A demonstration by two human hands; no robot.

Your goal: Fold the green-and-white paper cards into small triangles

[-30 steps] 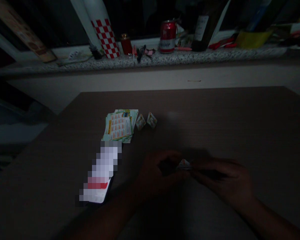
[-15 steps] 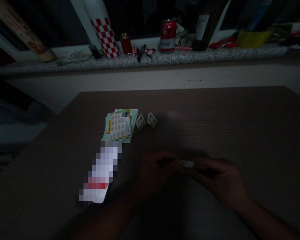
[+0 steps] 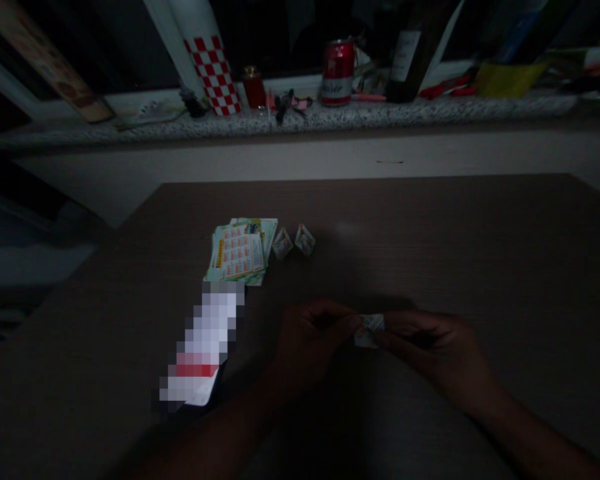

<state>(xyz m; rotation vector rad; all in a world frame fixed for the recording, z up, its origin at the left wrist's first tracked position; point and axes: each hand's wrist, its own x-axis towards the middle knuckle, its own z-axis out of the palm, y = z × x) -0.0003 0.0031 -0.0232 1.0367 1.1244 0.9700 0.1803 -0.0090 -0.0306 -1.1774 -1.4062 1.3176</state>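
Between my two hands is a small piece of folded printed paper [image 3: 369, 331], pale with green and orange print. My left hand [image 3: 316, 343] pinches its left edge between thumb and fingers. On the other side, my right hand [image 3: 437, 347] grips the right edge the same way. Farther back on the table lie two small folded paper pieces, a left one [image 3: 283, 244] and a right one [image 3: 305, 241]. Beside them is a loose stack of printed paper cards [image 3: 239, 253]. The dim light hides the finer folds.
A phone [image 3: 205, 347] with a lit, blurred screen lies left of my hands on the wooden table [image 3: 455, 240]. Behind it, a stone windowsill [image 3: 370, 118] holds a red can [image 3: 337, 72], a dark bottle [image 3: 404, 63], a checkered container [image 3: 215, 77] and a red jar [image 3: 253, 88].
The held paper has turned from edge-on to a flatter squarish face toward me. My left fingers have shifted along it; both hands stay in about the same place.
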